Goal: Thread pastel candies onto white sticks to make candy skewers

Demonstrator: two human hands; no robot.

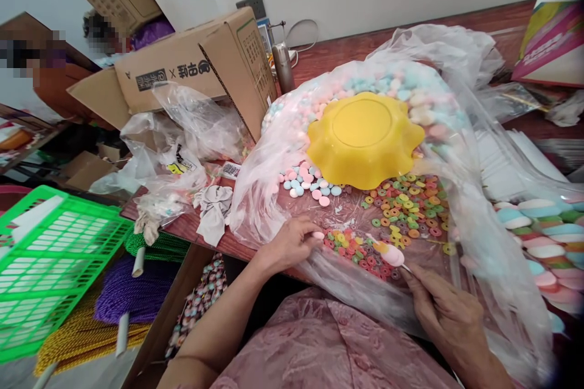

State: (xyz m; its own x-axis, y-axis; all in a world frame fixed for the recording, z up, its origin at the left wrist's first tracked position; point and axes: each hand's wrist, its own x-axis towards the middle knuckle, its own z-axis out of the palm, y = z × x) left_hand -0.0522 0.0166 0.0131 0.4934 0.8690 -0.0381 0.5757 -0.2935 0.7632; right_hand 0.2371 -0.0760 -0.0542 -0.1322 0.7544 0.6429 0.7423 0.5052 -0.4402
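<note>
Landmark: yellow bowl (365,138), upside down on a heap of pastel candies (410,88) inside a large clear plastic bag (460,48) spread over the red-brown desk (328,51).

Left hand (287,244): below and left of the bowl, at the near edge of the bag. Fingers closed narrow, pinching a small pink candy (318,235) at the fingertips.

Right hand (444,310): below and slightly right of the bowl. Fingers closed on a thin white stick (406,267); at the stick's far end a pink-and-yellow marshmallow piece (390,253), which lies over the ring candies.

Coloured ring candies (401,206): loose scatter directly below the bowl, on the plastic, running down between the two hands. Round pink and blue tablets (306,181): small pile at the bowl's lower left edge.

Right of the bowl, at frame edge: striped twisted marshmallows (542,237) in clear wrap.

Left of the bowl: cardboard box (191,67) lying open-ended, crumpled empty bags (177,146) in front of it, a grey cloth (214,209) (or glove, cannot tell). A metal flask (283,67) stands just beside the box.

Far left and lower than the desk: green plastic basket (55,267), with purple cord (132,292) spools beside it.
</note>
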